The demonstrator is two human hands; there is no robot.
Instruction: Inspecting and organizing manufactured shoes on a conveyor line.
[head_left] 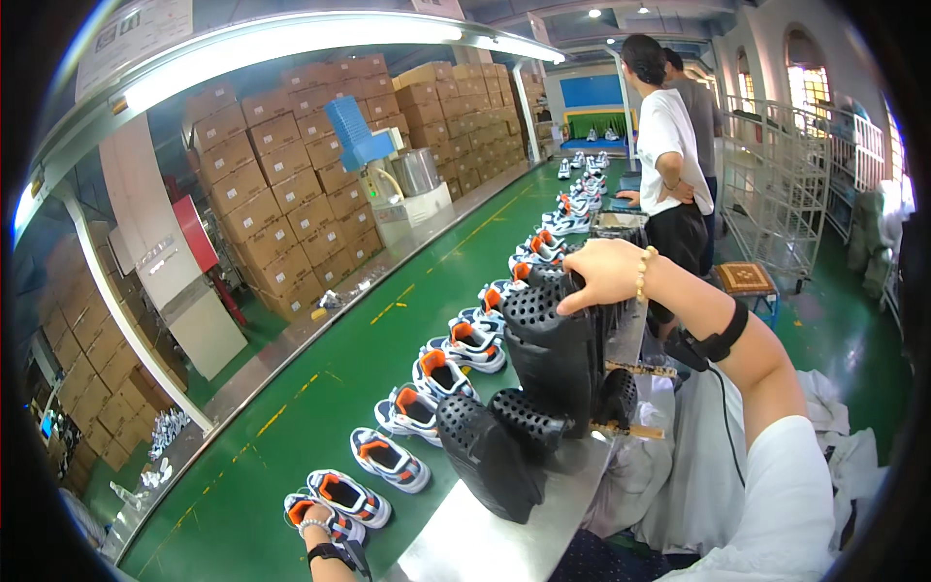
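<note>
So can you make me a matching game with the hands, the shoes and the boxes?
Things:
1. left hand
2. right hand
3. brown cardboard boxes
4. black perforated moulds

Places:
A. stacked high along the far wall
B. on top of the tall black mould
C. standing on the metal ledge beside the belt
D. on a white, blue and orange sneaker at the near end of the green belt

Pairs: 1-D, 2-B, 3-A, 4-C

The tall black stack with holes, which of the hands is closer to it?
Right. The right hand rests on top of the black stack. The left hand is far off, on a sneaker on the green belt.
</note>
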